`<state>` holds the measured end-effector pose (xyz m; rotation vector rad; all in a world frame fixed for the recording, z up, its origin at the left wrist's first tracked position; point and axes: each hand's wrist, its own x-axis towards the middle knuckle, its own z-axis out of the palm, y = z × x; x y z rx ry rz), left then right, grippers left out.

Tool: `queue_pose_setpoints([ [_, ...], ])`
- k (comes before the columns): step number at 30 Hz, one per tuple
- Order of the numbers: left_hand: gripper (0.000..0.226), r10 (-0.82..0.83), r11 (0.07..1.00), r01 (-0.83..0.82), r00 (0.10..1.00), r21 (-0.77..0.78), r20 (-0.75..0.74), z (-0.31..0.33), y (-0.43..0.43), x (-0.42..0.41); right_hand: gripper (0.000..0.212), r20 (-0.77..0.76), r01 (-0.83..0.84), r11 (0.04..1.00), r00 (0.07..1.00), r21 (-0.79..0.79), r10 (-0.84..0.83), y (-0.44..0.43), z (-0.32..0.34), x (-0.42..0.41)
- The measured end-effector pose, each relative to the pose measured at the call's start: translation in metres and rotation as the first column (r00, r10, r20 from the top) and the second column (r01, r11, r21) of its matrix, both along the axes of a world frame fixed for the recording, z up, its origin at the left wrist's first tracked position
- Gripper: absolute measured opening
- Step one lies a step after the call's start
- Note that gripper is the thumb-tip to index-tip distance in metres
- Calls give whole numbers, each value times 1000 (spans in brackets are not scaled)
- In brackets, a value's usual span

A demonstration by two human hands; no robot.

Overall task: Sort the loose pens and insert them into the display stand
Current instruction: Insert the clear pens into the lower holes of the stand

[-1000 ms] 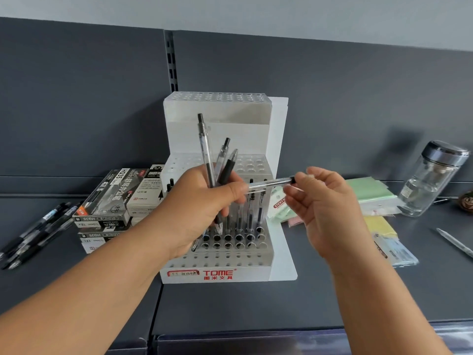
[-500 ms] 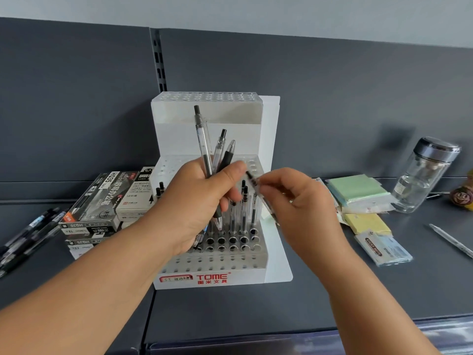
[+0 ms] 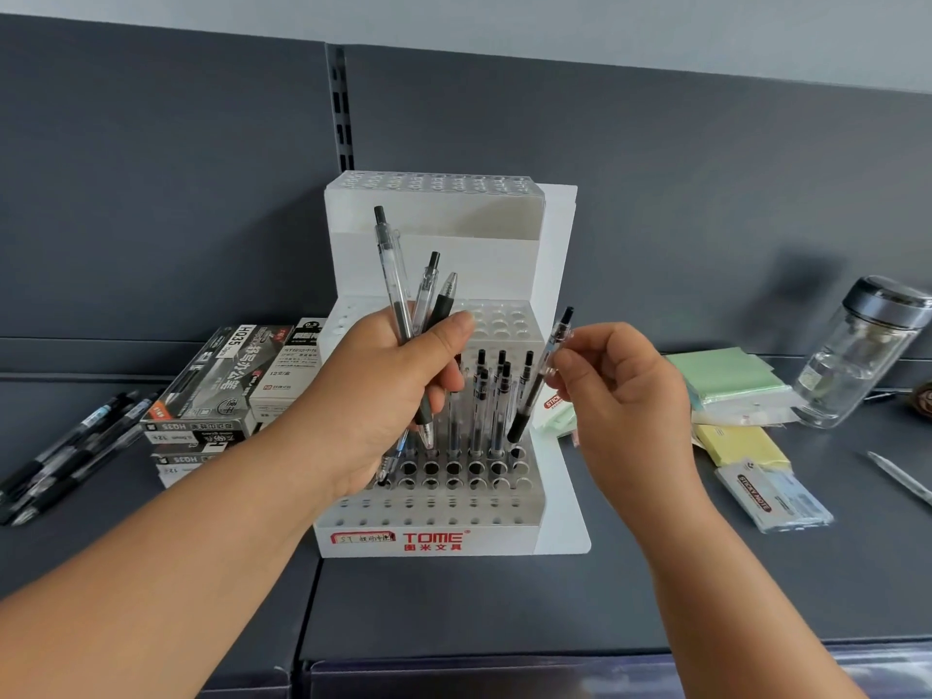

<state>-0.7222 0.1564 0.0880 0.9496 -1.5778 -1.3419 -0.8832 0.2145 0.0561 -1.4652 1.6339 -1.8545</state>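
From the head camera, a white plastic stand (image 3: 484, 274) rises in steps on a matte dark-grey shelf (image 3: 504, 607), each step a flat deck drilled with rows of round holes, with red lettering on the front face. The left hand (image 3: 383, 396) is closed in a fist round a bundle of pens (image 3: 393, 274) held in front of the stand. These are slim clear barrels with black push-buttons and one black rubber grip, and they fan upward out of the fist. The right hand (image 3: 620, 396) pinches one pen (image 3: 527, 403) near its top between thumb and fingertips, the other fingers loosely curled. This pen is clear with a black grip and leans with its top to the right, its tip just above the hole at the right end of a lower row. Beside it five similar pens (image 3: 479, 396) stand upright in holes. Left of the stand lie stacked cardboard boxes (image 3: 222, 380) and a row of loose black pens (image 3: 65, 446). To the right lie green (image 3: 721, 375) and yellow (image 3: 741, 443) pads in wrap, a clear bottle (image 3: 857, 355) with a dark lid, and a lone pale pen (image 3: 903, 479).
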Motion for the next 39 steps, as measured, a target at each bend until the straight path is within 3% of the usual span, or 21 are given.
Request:
queue_pose_setpoints([
  [14, 24, 35, 999, -35, 999, 12, 2, -3, 6, 9, 21, -26, 22, 999, 999, 29, -21, 7, -2, 4],
  [19, 23, 40, 999, -40, 999, 9, 2, -3, 7, 9, 21, -91, 30, 978, 996, 206, -12, 3, -23, 7],
  [27, 31, 40, 999, -40, 999, -10, 32, -4, 9, 10, 11, -71, 42, 953, 997, 301, -22, 6, -21, 5],
  [31, 29, 2, 1000, -1, 997, -20, 73, -4, 11, 12, 11, -171, 184, 972, 972, 146, -158, 14, -2, 13],
  [34, 22, -59, 996, 65, 993, -53, 106, -3, 14, 14, 7, -15, 8, 999, 1000, 49, -7, 18, 22, 30],
  [37, 21, -172, 977, 189, 972, -102, 159, -4, 19, 15, 9, 164, -272, 951, 955, 145, 248, 13, 35, 41],
  [39, 25, -215, 960, 246, 954, -135, 208, -3, 22, 15, 3, 194, -356, 919, 926, 168, 323, 10, 34, 44],
])
